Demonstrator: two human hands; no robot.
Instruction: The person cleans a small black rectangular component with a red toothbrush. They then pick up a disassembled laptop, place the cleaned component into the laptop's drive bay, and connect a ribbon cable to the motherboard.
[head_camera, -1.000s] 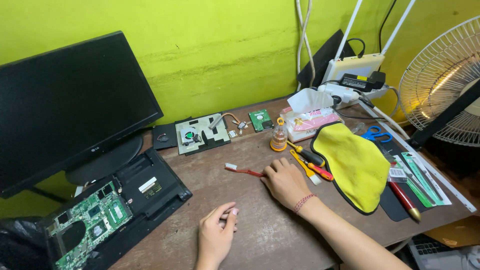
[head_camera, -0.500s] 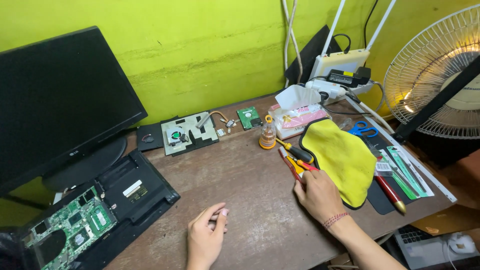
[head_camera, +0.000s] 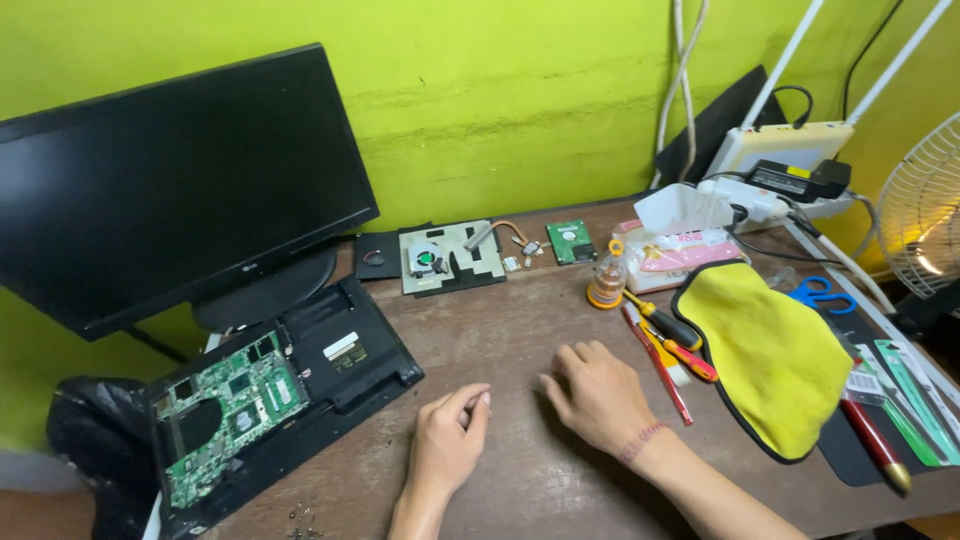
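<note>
Hands empty: left hand (head_camera: 447, 445) loosely curled, right hand (head_camera: 598, 395) spread flat on table (head_camera: 500, 330).

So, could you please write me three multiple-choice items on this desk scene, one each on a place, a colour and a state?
1. Where does the opened laptop lie?
A. in front of the monitor
B. under the cloth
C. beside the fan

2. What colour is the cloth?
A. blue
B. yellow
C. white

3. What are the hands doing?
A. gripping a screwdriver
B. lifting the laptop
C. resting empty on the table

Answers: 1 A, its exposed green board sits below the screen. 2 B, yellow with a dark edge. 3 C, the left hand and the right hand hold nothing.
</note>
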